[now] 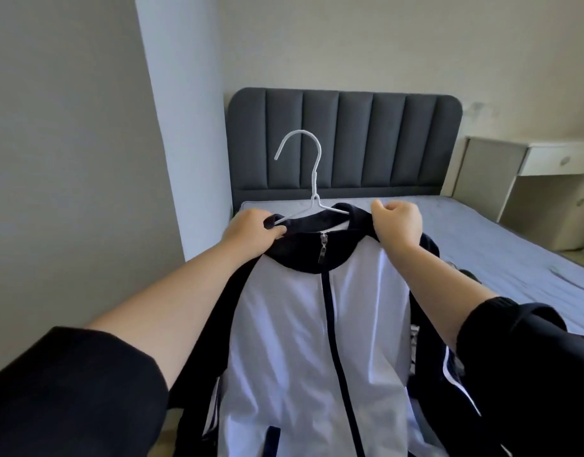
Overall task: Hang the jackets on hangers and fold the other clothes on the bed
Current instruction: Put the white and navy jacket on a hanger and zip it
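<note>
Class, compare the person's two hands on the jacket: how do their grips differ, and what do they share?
The left hand pinches the jacket collar together with the hanger arm, fingers pointing right. The right hand is a closed fist bunching only the collar, slightly higher. Both grip the dark collar, holding the jacket above the bed.

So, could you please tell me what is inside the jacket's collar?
A white hanger: its hook and neck rise above the jacket; its arms are hidden under the collar.

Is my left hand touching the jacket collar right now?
Touching. The head view shows the left hand pinching the jacket at its dark collar, beside the white hanger.
</note>
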